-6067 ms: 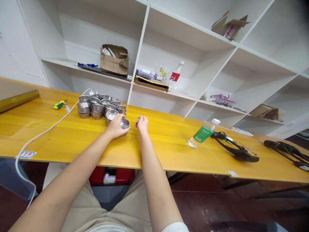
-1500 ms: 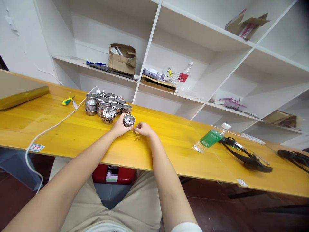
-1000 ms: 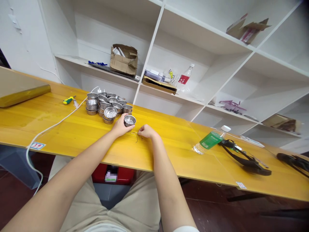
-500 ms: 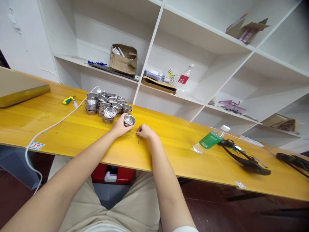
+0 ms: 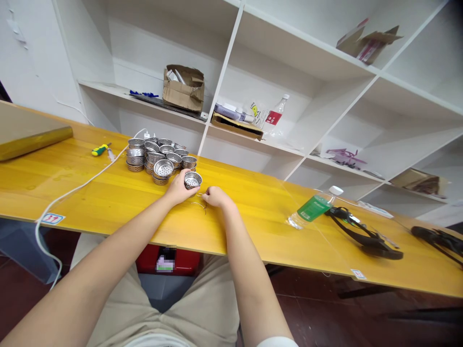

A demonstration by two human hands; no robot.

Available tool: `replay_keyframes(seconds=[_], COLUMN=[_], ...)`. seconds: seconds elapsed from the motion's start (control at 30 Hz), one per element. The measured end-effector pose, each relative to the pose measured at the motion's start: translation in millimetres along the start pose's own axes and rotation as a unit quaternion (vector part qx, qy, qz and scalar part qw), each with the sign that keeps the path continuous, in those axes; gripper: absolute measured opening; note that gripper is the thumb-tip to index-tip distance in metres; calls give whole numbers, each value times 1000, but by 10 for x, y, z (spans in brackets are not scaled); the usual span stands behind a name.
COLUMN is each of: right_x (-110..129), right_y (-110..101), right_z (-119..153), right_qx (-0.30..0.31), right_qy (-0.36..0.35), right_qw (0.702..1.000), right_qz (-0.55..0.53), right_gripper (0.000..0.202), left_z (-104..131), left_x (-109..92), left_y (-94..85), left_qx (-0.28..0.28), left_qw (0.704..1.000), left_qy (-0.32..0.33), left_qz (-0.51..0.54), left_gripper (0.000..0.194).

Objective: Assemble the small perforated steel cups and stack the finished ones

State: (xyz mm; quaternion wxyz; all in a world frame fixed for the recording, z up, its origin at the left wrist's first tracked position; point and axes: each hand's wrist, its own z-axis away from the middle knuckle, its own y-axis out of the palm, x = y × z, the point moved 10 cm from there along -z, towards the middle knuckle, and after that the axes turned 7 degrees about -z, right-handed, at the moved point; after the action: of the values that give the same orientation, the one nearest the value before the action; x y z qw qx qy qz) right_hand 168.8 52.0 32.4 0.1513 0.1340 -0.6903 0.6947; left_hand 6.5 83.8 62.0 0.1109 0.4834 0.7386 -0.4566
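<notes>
- The cup (image 5: 193, 180), metal with a perforated bottom, was in the left hand (image 5: 179, 188), just in front of the pile – its mouth faced up.
- The left hand gripped it from the side, thumb toward the person and fingers behind; whether the base met the tabletop (image 5: 253, 212) could not be told.
- The right hand (image 5: 215, 196) was closed, its fingertips pinching a thin wire (image 5: 201, 194) just beside the cup.
- Another curved wire (image 5: 198, 204) lay below that – nearer the person, on the tabletop.
- Behind and left of the left hand stood the pile (image 5: 163, 168) of similar cups, stacked and touching.
- Farther left, a white cable (image 5: 92, 180) crossed the tabletop, with a green and yellow screwdriver (image 5: 99, 150) beyond it.
- Well to the right, a green-labelled bottle (image 5: 313, 208) leaned in view, with a black strap (image 5: 365, 236) near it.
</notes>
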Motion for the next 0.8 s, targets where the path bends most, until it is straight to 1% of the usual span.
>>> replay_keyframes(seconds=[0.07,0.13,0.17,0.2,0.27,0.37,0.5,0.57,0.6,0.67,0.7,0.73,0.8], right_x=[-70,-135,-162,-189,-238,-277,-274,-273,-267,-227,-192,-147,-35], right_y=[-50,-104,-129,-150,-177,-211,-300,-367,-406,-478,-504,-526,-564], right_z=[-21,-40,-44,-44,-28,15,32,27,28,45,62,87,160], right_qx=[-21,-46,-58,-66,-76,-85,-126,-164,-186,-227,-246,-265,-309], right_qy=[9,16,18,21,33,54,53,37,24,-10,-27,-44,-72], right_qw=[998,989,980,967,930,869,794,763,751,742,745,754,788], right_qz=[-54,-137,-190,-247,-358,-484,-593,-625,-633,-631,-619,-599,-528], right_gripper=[16,4,3,8,14,15,7,6,9,17,21,23,23], left_z=[-1,-2,-2,-2,-1,8,26,37,45,58,63,66,73], left_x=[-5,-10,-16,-24,-49,-93,-165,-214,-242,-288,-303,-312,-332], left_y=[-14,-33,-42,-53,-78,-126,-175,-196,-204,-210,-208,-204,-194], left_qx=[-8,-18,-22,-27,-37,-57,-81,-93,-97,-100,-98,-95,-87], left_qw=[1000,1000,1000,999,999,998,995,991,989,986,985,985,985], left_qy=[4,7,9,11,18,31,63,89,104,126,132,135,137], left_qz=[-9,-17,-18,-17,-12,-8,-19,-26,-29,-36,-40,-44,-52], left_gripper=[73,72,71,70,68,69,74,75,75,73,72,72,71])
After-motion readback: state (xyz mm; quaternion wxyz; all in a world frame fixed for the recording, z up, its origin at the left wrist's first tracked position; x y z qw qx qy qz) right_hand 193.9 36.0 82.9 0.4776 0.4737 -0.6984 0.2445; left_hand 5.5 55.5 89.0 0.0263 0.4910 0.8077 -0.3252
